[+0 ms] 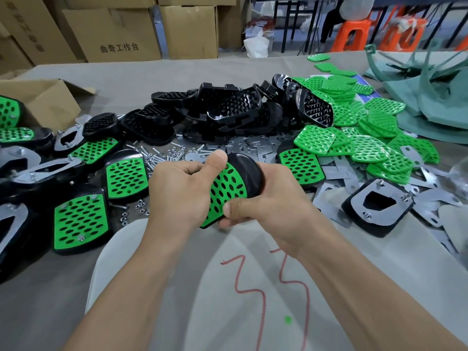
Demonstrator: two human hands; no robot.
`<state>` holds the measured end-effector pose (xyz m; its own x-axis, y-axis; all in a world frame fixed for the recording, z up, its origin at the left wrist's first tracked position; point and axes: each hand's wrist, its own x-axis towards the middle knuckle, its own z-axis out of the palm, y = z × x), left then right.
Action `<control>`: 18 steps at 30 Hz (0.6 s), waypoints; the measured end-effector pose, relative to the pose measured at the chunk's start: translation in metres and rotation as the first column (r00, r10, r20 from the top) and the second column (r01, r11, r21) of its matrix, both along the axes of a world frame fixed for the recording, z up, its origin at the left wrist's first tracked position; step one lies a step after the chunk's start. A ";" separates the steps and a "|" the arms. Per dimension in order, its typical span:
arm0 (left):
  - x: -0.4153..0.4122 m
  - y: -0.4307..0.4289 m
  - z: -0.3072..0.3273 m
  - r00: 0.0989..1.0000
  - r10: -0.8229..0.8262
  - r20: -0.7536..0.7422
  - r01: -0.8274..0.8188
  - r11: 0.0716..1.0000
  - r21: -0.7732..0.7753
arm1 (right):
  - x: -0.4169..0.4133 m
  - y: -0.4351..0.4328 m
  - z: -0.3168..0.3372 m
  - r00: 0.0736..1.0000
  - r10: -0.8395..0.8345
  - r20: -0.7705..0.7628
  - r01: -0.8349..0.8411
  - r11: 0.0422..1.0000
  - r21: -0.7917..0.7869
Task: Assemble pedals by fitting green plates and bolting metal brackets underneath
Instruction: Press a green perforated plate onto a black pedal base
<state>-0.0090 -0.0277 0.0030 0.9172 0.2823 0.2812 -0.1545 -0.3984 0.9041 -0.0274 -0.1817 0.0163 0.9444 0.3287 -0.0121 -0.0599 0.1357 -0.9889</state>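
Both my hands hold one black pedal (pixel 249 173) with a perforated green plate (pixel 226 192) on its face, tilted above the table's near middle. My left hand (pixel 181 192) grips its left side, thumb pressing on the top edge of the plate. My right hand (pixel 268 209) grips its right and lower side, thumb lying on the plate's bottom corner. The pedal's underside is hidden.
Black pedal shells (pixel 228 110) are heaped behind, loose green plates (pixel 354 127) at the right, metal brackets (pixel 336 171) and bolts and nuts (pixel 162 154) between. Pedals with green plates (pixel 81 221) lie at left, a bracketed one (pixel 377 206) at right. A cardboard box (pixel 43 97) stands far left.
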 end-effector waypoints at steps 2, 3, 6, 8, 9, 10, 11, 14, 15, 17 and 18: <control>-0.001 0.000 0.001 1.000 -0.008 0.009 0.008 1.000 -0.003 | 0.000 0.001 -0.001 1.000 -0.021 0.014 0.021 1.000 0.000; -0.001 -0.001 0.002 1.000 -0.009 0.016 0.009 1.000 0.002 | 0.000 0.001 -0.001 0.999 -0.029 0.016 0.029 1.000 -0.001; -0.002 -0.002 0.004 0.999 0.010 0.031 -0.011 0.999 0.038 | 0.001 0.002 -0.004 0.999 -0.035 0.030 0.036 0.999 -0.034; -0.002 -0.002 0.004 0.999 0.022 0.032 -0.024 0.997 0.069 | 0.002 0.004 -0.006 0.997 -0.043 0.068 0.049 0.995 -0.092; -0.003 -0.001 0.003 0.999 0.026 0.032 -0.028 0.997 0.078 | 0.003 0.005 -0.007 0.994 -0.054 0.093 0.066 0.989 -0.129; -0.004 -0.001 0.003 0.999 0.028 0.034 -0.031 0.996 0.078 | 0.003 0.005 -0.008 0.991 -0.066 0.113 0.083 0.984 -0.157; -0.004 -0.001 0.003 0.999 0.033 0.036 -0.035 0.997 0.069 | 0.003 0.006 -0.008 0.990 -0.073 0.121 0.093 0.981 -0.170; -0.005 -0.003 0.004 0.998 0.050 0.039 -0.052 0.998 0.039 | 0.002 0.009 -0.010 0.990 -0.099 0.104 0.114 0.983 -0.147; -0.005 -0.003 0.004 0.998 0.049 0.043 -0.051 0.998 0.040 | 0.001 0.010 -0.010 0.988 -0.116 0.099 0.129 0.982 -0.139; -0.006 -0.005 0.006 0.998 0.043 0.054 -0.046 0.998 0.051 | 0.000 0.012 -0.011 0.983 -0.152 0.101 0.165 0.978 -0.131; -0.007 -0.005 0.008 0.997 0.040 0.059 -0.043 0.997 0.059 | 0.000 0.012 -0.010 0.981 -0.167 0.103 0.179 0.976 -0.127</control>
<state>-0.0162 -0.0328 0.0105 0.8869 0.3008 0.3507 -0.1875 -0.4593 0.8683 -0.0278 -0.1698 0.0060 0.9859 0.1616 0.0440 0.0444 0.0012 -0.9990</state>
